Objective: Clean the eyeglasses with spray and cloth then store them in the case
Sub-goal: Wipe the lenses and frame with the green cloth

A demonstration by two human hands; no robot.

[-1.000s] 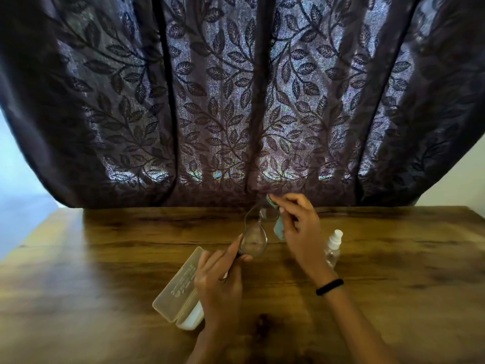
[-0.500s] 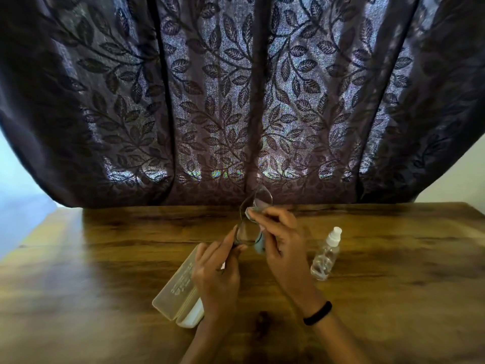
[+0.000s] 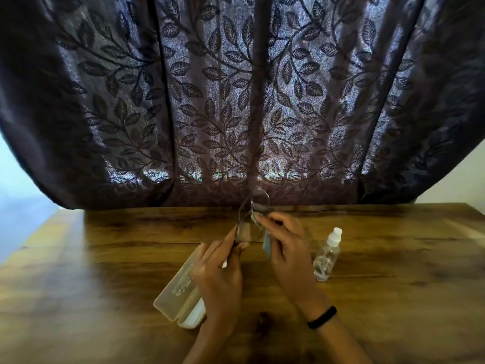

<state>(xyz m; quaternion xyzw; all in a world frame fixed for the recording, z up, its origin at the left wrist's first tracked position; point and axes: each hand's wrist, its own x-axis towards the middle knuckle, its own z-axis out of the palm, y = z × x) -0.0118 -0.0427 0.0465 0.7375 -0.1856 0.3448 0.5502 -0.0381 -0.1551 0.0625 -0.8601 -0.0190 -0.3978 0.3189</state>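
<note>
Wood-grain table (image 3: 105, 298) carries our open translucent eyeglass case (image 3: 178, 290) toward its near edge. Above it our left hand (image 3: 220, 279) pinches the eyeglasses (image 3: 249, 222), held upright off the table; our right hand (image 3: 286, 248) presses a pale cloth (image 3: 267, 244) against a lens. The spray bottle (image 3: 326, 254) stands right of it. A leaf-patterned curtain (image 3: 236, 101) hangs beyond the far edge.

My left hand (image 3: 219, 274) pinches thin-rimmed clear eyeglasses (image 3: 250, 219) upright above the wooden table (image 3: 105, 298); my right hand (image 3: 286, 248) presses a pale blue cloth (image 3: 267, 245) against them, near the clear plastic spray bottle (image 3: 326, 256).
</note>
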